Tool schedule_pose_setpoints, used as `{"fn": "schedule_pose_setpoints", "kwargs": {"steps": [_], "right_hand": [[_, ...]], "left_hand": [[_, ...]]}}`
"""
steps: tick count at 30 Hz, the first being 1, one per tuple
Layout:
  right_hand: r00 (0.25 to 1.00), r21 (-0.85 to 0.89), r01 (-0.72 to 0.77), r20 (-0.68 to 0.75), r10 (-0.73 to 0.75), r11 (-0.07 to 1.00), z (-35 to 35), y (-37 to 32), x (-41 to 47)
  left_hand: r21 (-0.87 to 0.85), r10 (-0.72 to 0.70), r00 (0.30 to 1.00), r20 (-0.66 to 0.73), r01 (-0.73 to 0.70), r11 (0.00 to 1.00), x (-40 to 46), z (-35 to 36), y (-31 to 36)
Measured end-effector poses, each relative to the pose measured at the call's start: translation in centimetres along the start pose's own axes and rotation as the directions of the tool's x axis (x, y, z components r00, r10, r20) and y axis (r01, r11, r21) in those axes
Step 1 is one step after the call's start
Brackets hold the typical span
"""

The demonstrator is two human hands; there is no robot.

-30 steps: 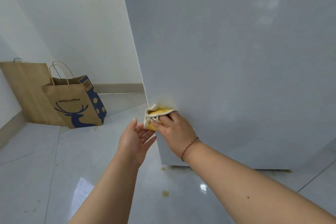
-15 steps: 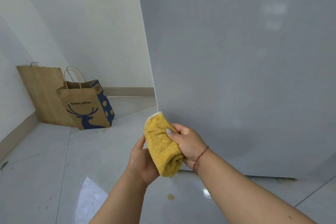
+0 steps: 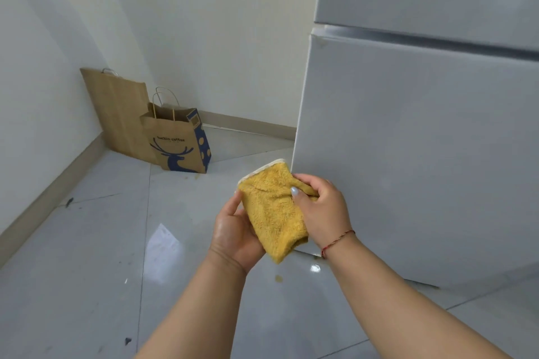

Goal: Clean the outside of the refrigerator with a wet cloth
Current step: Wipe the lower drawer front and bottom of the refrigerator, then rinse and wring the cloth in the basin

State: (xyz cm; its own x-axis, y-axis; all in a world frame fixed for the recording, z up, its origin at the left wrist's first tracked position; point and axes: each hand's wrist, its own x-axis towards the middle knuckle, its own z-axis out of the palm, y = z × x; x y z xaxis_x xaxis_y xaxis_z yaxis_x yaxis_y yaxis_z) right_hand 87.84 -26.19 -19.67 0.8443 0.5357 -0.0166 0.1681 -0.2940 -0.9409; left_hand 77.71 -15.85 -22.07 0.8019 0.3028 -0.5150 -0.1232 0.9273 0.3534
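Mid-task, judging by the layout. The folded mustard-yellow terry cloth with a pale edge binding [image 3: 274,210] is off the appliance and held in front of the pale grey two-door refrigerator [image 3: 423,140], near its lower left front corner but not touching it. Probably a refold or a turn to a fresh face before more wiping.

Right hand [image 3: 322,207]: fingers curled over the cloth's upper right edge, thumb pressing down on the pile. Left hand [image 3: 234,232]: cupped under the cloth's left side, palm up, thumb against the edge; its fingers lie behind the cloth, so I cannot tell how tightly they close.

Done so far: not provable from the surface. The lower door reads uniform, no clear wet streaks or dirt patches. Left, by my estimate: at least the upper door and the seam between doors, where a small mark sits at the lower door's top left corner.

Yellowish drips on the glossy grey tiled floor [image 3: 87,271] below the cloth.

Hidden or cut off: refrigerator top, right part and far side out of frame; base mostly shadowed. Cloth wetness not visible. Two brown paper carrier bags [image 3: 163,137] stand against the wall, contents unseen.
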Motion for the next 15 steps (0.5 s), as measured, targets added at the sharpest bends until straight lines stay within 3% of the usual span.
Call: {"fn": "schedule_pose_setpoints", "kwargs": {"steps": [5,11,15], "right_hand": [[0.990,0.171,-0.130,0.073,0.119,0.977,0.1,-7.2,-1.2],[0.962,0.149,-0.172,0.239,0.134,0.974,2.7,-15.6,-3.8],[0.885,0.096,-0.203,0.445,0.140,0.975,4.6,-21.2,-6.3]], "left_hand": [[-0.104,0.048,0.998,-0.033,-0.052,0.993,-5.6,2.6,3.1],[-0.167,0.128,0.989,-0.078,-0.139,0.976,-13.9,5.5,7.6],[-0.179,0.196,0.974,-0.110,-0.214,0.960,-20.5,6.2,10.9]]}}
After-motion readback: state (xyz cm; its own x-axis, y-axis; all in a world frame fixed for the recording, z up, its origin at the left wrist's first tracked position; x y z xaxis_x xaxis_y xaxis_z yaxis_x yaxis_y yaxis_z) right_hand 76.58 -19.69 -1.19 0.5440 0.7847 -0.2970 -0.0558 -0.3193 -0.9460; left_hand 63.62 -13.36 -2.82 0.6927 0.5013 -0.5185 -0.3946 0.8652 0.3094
